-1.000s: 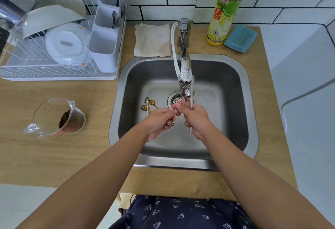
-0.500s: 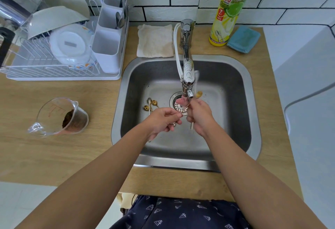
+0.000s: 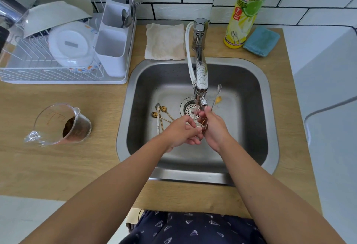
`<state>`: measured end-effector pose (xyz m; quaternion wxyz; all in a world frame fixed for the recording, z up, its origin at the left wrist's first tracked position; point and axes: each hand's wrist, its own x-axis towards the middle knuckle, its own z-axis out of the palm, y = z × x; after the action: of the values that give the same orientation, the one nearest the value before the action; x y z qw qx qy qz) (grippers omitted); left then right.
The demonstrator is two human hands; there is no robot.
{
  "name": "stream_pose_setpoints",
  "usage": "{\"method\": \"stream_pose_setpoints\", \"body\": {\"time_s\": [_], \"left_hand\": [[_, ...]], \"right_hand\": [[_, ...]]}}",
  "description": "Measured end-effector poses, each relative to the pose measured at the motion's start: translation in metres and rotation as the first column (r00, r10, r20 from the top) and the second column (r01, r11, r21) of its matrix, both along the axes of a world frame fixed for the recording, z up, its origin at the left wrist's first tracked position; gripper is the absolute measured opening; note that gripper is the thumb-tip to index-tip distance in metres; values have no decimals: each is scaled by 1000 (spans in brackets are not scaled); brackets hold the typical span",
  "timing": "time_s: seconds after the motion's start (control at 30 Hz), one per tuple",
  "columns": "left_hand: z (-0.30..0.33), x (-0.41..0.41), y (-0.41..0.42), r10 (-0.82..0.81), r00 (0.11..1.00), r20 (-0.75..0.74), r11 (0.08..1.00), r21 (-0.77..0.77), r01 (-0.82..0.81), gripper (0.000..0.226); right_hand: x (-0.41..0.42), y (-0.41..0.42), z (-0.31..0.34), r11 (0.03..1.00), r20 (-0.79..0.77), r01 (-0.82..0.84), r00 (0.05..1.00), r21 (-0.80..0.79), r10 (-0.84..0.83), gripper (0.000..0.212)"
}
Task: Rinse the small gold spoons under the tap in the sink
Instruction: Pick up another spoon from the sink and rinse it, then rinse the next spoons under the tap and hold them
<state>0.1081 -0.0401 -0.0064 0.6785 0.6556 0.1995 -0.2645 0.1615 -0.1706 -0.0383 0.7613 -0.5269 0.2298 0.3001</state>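
Both hands meet over the steel sink (image 3: 270, 120) just below the tap (image 3: 201, 81). My right hand (image 3: 214, 129) grips the handles of small spoons; a gold bowl (image 3: 218, 100) and a silver bowl (image 3: 219, 87) stick up beyond its fingers. My left hand (image 3: 181, 133) has its fingers curled against those handles at the right hand's palm. More small gold spoons (image 3: 163, 115) lie on the sink floor left of the drain (image 3: 190, 108). Whether water is running is hard to tell.
A dish rack (image 3: 58, 50) with plates and a cutlery caddy (image 3: 114, 50) stands at the back left. A clear measuring jug (image 3: 59, 126) lies on the wooden counter left of the sink. A cloth (image 3: 165, 40), dish soap bottle (image 3: 245, 10) and blue sponge (image 3: 261, 40) line the back.
The right hand has tilted the spoons so that their bowls now stick up to the right of the tap. The left hand has slid down along the handles towards the right palm.
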Motion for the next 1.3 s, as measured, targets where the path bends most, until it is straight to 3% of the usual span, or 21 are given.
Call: {"method": "stream_pose_setpoints", "body": {"time_s": [0.1, 0.2, 0.3, 0.37, 0.43, 0.6, 0.8, 0.9, 1.03, 1.1, 1.23, 1.3], "left_hand": [[-5, -2, 2, -80, 997, -19, 997, -15, 80, 20], [-13, -4, 11, -188, 981, -53, 979, 76, 192, 28], [-30, 1, 26, -67, 996, -65, 949, 304, 84, 33], [-44, 7, 35, -2, 999, -35, 812, 584, 22, 30], [-57, 14, 40, -58, 998, -16, 665, 745, 50, 25], [-76, 27, 38, -238, 962, -136, 535, 808, 247, 37], [-81, 26, 46, -217, 956, -199, 427, 861, 276, 32], [-82, 19, 53, -62, 975, -215, 459, 861, 219, 21], [-82, 16, 58, 69, 980, -185, 537, 835, 120, 24], [-80, 15, 58, 30, 990, -135, 585, 806, 92, 15], [-62, 12, 44, -113, 992, 46, 633, 774, 36, 18], [-50, 10, 31, -143, 987, 77, 735, 676, 53, 23]], "right_hand": [[-2, -1, 0, 996, -21, 23, 1000, 84, -21, 40], [0, -2, 3, 988, -35, 65, 998, 139, -61, 39], [3, -6, 4, 984, -57, 103, 994, 144, -96, 36], [4, -8, 4, 984, -65, 117, 992, 136, -109, 37], [5, -11, 3, 981, -83, 134, 989, 139, -123, 37], [3, -15, 0, 975, -131, 164, 981, 152, -144, 37], [4, -23, -1, 978, -151, 155, 979, 137, -134, 36], [4, -25, -3, 980, -141, 148, 981, 132, -129, 36], [3, -26, -6, 983, -131, 137, 984, 126, -120, 35], [2, -26, -7, 984, -130, 132, 985, 122, -116, 35], [-2, -22, -8, 992, -96, 112, 990, 49, -107, 26], [-5, -16, -7, 996, -55, 81, 995, -47, -83, 15]]}}
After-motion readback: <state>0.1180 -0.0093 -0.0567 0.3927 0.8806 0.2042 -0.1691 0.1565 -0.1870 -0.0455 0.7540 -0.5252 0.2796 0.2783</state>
